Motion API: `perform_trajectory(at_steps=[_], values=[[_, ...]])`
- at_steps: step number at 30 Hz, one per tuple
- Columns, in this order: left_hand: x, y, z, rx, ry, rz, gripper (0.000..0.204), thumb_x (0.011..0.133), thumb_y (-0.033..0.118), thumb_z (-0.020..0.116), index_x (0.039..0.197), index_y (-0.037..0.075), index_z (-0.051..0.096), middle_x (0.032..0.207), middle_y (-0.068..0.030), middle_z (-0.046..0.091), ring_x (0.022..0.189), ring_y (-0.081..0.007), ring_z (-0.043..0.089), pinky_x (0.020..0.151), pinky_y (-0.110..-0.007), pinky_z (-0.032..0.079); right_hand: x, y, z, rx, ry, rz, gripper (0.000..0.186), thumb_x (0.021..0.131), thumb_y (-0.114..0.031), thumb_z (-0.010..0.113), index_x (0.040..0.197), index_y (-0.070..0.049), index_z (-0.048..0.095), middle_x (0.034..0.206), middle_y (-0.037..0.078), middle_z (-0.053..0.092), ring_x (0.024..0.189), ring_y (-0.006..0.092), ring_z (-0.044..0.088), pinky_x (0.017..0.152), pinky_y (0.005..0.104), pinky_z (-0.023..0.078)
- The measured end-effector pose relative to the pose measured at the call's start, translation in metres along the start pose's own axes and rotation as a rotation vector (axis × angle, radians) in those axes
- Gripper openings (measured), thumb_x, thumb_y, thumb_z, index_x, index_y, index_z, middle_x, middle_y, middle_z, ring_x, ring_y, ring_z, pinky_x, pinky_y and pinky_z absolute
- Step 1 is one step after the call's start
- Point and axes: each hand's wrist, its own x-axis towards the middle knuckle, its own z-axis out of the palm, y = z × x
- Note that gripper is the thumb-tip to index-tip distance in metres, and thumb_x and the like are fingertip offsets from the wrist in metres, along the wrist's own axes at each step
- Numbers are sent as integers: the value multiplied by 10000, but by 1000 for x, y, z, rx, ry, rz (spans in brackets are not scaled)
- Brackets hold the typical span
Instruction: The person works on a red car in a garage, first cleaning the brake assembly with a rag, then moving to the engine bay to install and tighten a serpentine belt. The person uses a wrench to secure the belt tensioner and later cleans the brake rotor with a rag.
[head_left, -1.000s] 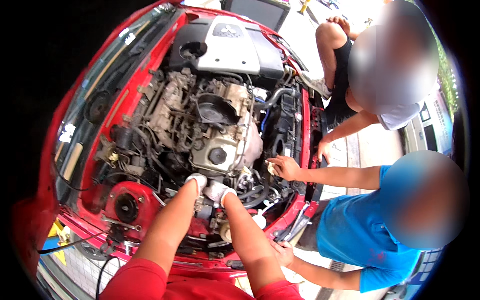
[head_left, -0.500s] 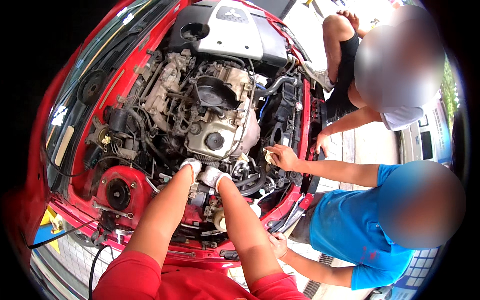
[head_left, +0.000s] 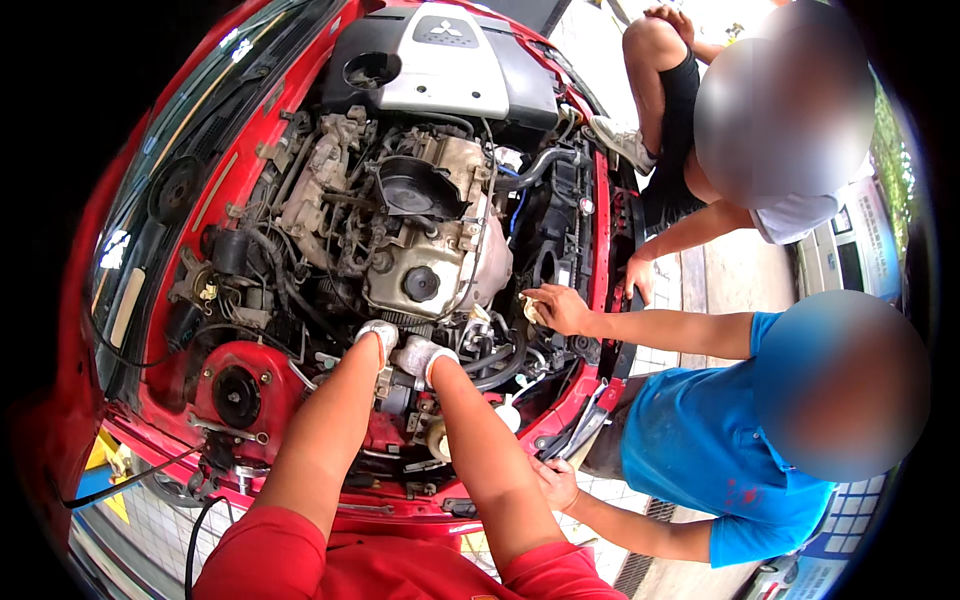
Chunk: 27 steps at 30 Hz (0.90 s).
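Both my hands wear whitish work gloves and reach down into the near end of the car engine (head_left: 398,275). My left hand (head_left: 378,334) lies at the lower edge of the toothed belt (head_left: 410,322), by the end of the metal valve cover. Close beside it, my right hand (head_left: 422,357) is tucked in against the same area, left of the black hoses (head_left: 505,370). The fingers of both hands point down among the parts and are hidden, so what they touch or hold cannot be made out. A round black oil cap (head_left: 421,284) sits on the valve cover beyond them.
At the right, a co-worker in a blue shirt (head_left: 700,440) rests a hand (head_left: 556,309) with a pale cloth over the radiator side. Another person (head_left: 790,160) sits farther back. A silver and black engine cover (head_left: 445,60) lies at the far end; a wrench (head_left: 228,428) lies near the red strut tower (head_left: 245,390).
The view has shifted slightly, moving the engine a little left in the picture. My hands stay at the same spot by the belt; the co-worker's hand also stays in place.
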Motion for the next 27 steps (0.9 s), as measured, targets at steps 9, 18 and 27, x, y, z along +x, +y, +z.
perform_trajectory(at_steps=[9,18,27], values=[[-53,29,-29,639,-209,324,262,841,151,684,1062,38,765,1119,-167,737,1001,-311,714,850,-461,561,12,11,-1,13,-14,-40,558,881,-489,608,1192,-40,722,1188,248,701,1128,391,667,973,444,513],[-94,55,-48,1097,-243,579,305,788,189,781,1071,76,771,1100,-179,740,1028,-344,716,862,-456,564,-1,2,-2,27,57,-44,534,878,-492,616,1158,-55,741,1158,226,717,1091,375,686,948,442,528],[-80,39,-47,867,-213,536,318,747,236,823,1008,63,769,1025,-187,745,959,-373,712,833,-467,564,3,-2,1,-91,48,0,425,929,-307,492,1190,-82,740,1260,202,690,1185,325,670,1000,438,513]])
